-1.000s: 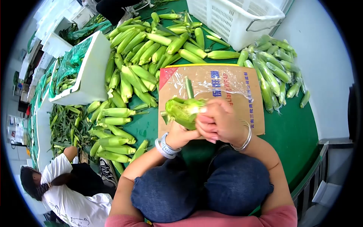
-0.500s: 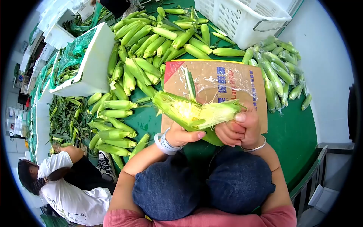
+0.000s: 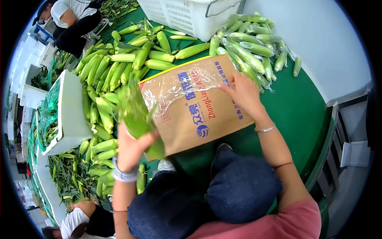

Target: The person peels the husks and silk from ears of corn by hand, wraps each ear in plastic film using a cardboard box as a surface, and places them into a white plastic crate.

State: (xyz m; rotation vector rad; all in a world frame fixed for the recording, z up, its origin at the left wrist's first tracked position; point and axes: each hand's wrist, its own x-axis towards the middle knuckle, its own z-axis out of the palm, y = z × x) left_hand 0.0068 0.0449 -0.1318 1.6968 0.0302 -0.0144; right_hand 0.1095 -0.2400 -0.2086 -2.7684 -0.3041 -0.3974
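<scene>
My left hand (image 3: pixel 133 147) grips a green ear of corn (image 3: pixel 137 105) in its husk, held upright over the left edge of a brown cardboard box (image 3: pixel 223 115). Motion blurs the ear's upper part. Clear plastic wrap (image 3: pixel 159 97) lies across the upper left part of the box, with a wavy edge. My right hand (image 3: pixel 243 91) is over the upper right of the box, thumb at that wrap's edge. Its thumb and forefinger look apart, and I see nothing between them.
Loose corn (image 3: pixel 105 75) is heaped behind and left of the box. Film-wrapped ears (image 3: pixel 250 55) lie at upper right, beside a white crate (image 3: pixel 175 18). A foam box (image 3: pixel 69 119) and discarded husks (image 3: pixel 69 175) are at left. Two people sit at the left.
The ear, held in both hands before, is now in my left hand alone and has moved left. My right hand has left it for the box. The camera view has turned.
</scene>
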